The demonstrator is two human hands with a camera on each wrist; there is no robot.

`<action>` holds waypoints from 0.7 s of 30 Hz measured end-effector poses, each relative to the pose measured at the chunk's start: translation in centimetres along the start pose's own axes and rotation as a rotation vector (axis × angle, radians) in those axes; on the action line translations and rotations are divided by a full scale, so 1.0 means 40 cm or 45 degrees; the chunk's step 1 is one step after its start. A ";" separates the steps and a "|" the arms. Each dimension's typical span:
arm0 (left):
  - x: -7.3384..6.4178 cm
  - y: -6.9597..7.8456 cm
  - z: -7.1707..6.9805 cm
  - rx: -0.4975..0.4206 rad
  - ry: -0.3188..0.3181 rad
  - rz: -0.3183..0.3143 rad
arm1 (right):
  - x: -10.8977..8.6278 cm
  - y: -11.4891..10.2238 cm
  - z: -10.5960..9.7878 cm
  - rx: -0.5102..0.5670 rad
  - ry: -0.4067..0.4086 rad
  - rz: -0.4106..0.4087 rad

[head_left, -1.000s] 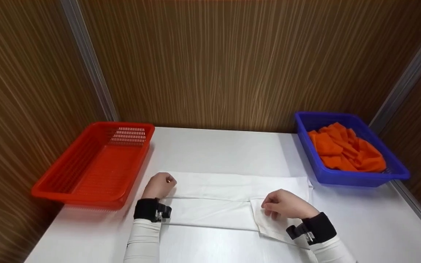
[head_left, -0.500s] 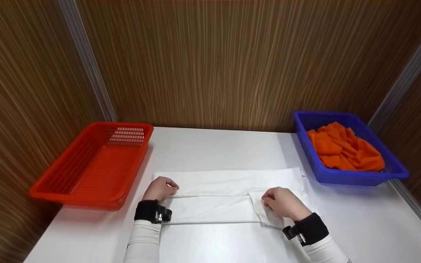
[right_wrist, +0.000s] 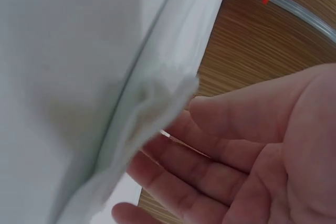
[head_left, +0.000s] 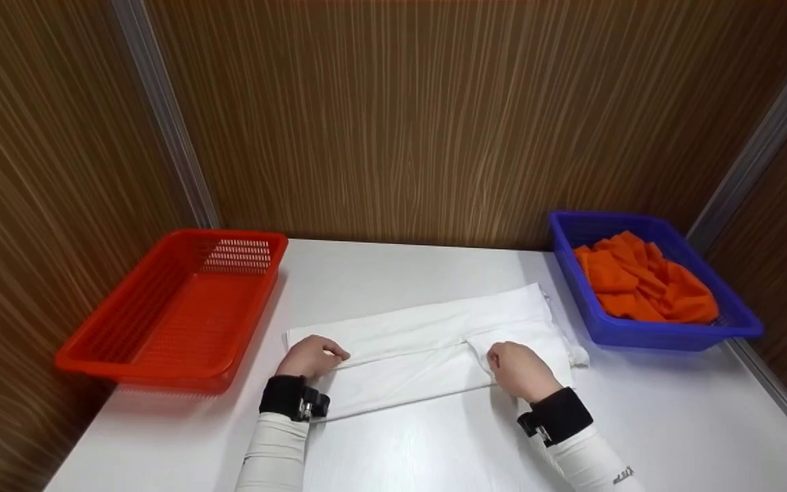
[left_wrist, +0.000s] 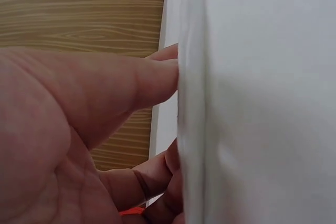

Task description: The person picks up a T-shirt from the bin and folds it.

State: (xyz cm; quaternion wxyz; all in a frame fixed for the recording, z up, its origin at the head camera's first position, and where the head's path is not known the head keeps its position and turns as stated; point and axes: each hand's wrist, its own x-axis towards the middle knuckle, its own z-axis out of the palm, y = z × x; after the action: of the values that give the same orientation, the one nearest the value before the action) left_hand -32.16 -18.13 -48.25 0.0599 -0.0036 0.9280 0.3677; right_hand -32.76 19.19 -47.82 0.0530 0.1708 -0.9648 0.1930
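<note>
A folded white cloth (head_left: 404, 355) lies slantwise on the white table, its right end farther from me than its left. At its left end my left hand (head_left: 310, 357) pinches the near layers; in the left wrist view the thumb (left_wrist: 142, 80) meets the cloth edge (left_wrist: 194, 108) and the fingertips are hidden behind it. My right hand (head_left: 522, 369) grips the turned-over flap (head_left: 544, 338) near the right end. In the right wrist view the thumb lies against the raised cloth edge (right_wrist: 157, 111), with the fingers partly behind it.
To the left stands a red basket (head_left: 257, 328) with slotted walls. A blue basket (head_left: 653, 331) holding crumpled orange cloth (head_left: 646, 280) stands at the right, close to the white cloth's right end. A wood-grain panel (head_left: 380, 137) closes off the back of the table (head_left: 400, 273).
The cloth's right end has swung away from me and slightly left, together with my right hand. My left hand has shifted a little to the right along the left end.
</note>
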 end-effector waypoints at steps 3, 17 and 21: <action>-0.004 0.019 0.012 0.062 -0.024 0.021 | 0.045 0.009 -0.002 -0.083 -0.026 -0.008; -0.081 0.188 0.105 0.533 -0.182 0.170 | 0.230 0.018 -0.024 -0.366 -0.305 0.210; -0.109 0.231 0.150 0.686 -0.130 0.295 | 0.257 0.013 0.002 -0.414 -0.256 0.190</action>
State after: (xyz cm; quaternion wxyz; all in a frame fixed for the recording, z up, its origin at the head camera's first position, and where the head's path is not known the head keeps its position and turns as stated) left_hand -27.67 -7.46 -45.82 0.0630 0.1369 0.9822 0.1122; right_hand -42.58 16.44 -46.35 -0.0313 0.1065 -0.9936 0.0200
